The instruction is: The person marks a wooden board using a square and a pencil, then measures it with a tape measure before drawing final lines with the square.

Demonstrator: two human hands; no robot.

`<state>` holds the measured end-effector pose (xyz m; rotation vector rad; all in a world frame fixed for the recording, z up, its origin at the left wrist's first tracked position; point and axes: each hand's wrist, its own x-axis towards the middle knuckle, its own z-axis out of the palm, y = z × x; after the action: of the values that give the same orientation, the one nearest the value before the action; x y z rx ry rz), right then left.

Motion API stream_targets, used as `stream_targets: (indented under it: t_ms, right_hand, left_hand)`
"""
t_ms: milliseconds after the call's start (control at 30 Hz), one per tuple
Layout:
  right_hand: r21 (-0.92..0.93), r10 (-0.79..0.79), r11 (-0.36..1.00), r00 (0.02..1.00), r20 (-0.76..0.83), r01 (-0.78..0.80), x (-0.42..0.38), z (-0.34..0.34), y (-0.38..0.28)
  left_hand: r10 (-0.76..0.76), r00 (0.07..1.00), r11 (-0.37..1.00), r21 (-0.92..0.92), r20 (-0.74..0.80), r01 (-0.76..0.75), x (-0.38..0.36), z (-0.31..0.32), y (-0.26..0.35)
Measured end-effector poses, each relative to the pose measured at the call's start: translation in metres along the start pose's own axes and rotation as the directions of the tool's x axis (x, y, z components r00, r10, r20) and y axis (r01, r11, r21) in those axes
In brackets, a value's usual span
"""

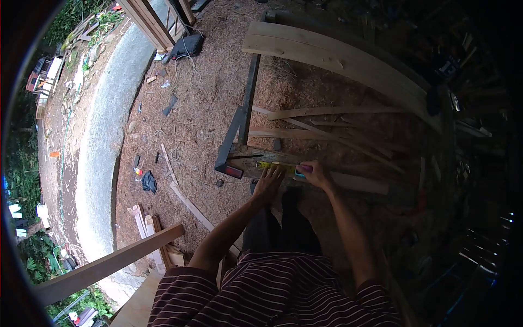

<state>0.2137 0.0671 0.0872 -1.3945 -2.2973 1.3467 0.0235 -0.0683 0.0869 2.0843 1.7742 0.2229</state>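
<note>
My left hand (269,184) lies with its fingers stretched out over a weathered board (289,158) in front of me. Under its fingertips shows a small yellow piece (264,164), too small to name. To its right, my right hand (318,177) is closed around a pink and teal object (305,169), whose kind I cannot make out. A thin pale strip (280,164) lies between the two hands. Left of my hands, a dark thin bar (245,157) rests on the board, and a dark block with a red face (233,172) sits at its end.
A wide plank (332,52) spans the far right on a dark frame (251,92). Loose wood strips (338,110) lie on ground covered in shavings. A beam (114,261) juts in at lower left, near a pale concrete edge (101,131). A black bag (187,46) lies farther off.
</note>
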Motion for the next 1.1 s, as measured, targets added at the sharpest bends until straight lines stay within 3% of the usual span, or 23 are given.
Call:
stream_targets:
  t_ms: [200,800,1100]
  right_hand:
    - [0.072,0.038,0.997,0.999,0.034,-0.04,0.001,0.002,0.001]
    - [0.045,0.095,0.994,0.994,0.061,-0.098,-0.002,-0.007,-0.009]
    - [0.007,0.041,0.999,0.999,-0.013,-0.041,-0.004,-0.005,-0.012]
  left_hand:
    - [-0.005,1.0,1.0,0.006,0.009,0.005,0.0,-0.002,0.0]
    - [0.022,0.998,0.999,-0.032,-0.063,-0.024,-0.001,0.001,-0.001]
    - [0.012,0.999,0.998,-0.068,-0.039,-0.015,-0.002,0.0,0.0]
